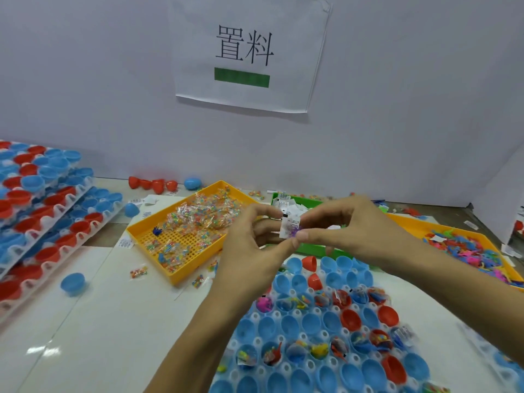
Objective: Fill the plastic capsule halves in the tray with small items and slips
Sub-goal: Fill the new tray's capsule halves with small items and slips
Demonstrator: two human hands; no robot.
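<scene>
A white tray of blue and red capsule halves lies at the lower right; several halves hold colourful items and slips, others are bare inside. Above its far edge my left hand and my right hand meet. Together they pinch a small white paper slip with a purple toy piece against it. The green tray of slips sits right behind my hands and is mostly hidden.
A yellow tray of small bagged beads stands centre left. Another yellow tray with coloured toy pieces is at right. Stacked trays of red and blue halves fill the left. Loose halves and bags lie on the table. A wall with a paper sign rises behind.
</scene>
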